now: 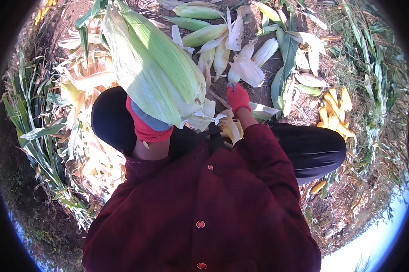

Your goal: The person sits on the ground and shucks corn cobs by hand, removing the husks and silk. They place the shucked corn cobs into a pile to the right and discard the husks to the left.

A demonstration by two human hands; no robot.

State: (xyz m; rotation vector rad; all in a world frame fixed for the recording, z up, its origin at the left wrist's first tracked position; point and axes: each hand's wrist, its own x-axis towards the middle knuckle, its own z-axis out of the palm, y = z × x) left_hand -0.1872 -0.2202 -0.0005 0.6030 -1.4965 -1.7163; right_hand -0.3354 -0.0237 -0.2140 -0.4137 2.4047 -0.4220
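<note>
My left hand (150, 124), in a red and grey work glove, holds up a large pale-green corn husk (156, 68) close to the camera. The husk hides the fingers, and whether an ear is inside cannot be seen. Its lower right end is torn and ragged. My right hand (238, 97), gloved alike, has its fingers closed at the near end of an ear of corn in pale dry husk (247, 70) on the ground. Several more unhusked ears (204, 35) lie just beyond that hand.
Loose dry husks (102, 163) are heaped at the left, beside my bent knee (109, 119). A pile of bare yellow corn cobs (335, 114) lies at the right, beyond the other knee (313, 149). Cut green stalks (43, 136) line the left side, with more stalks (369, 68) at right.
</note>
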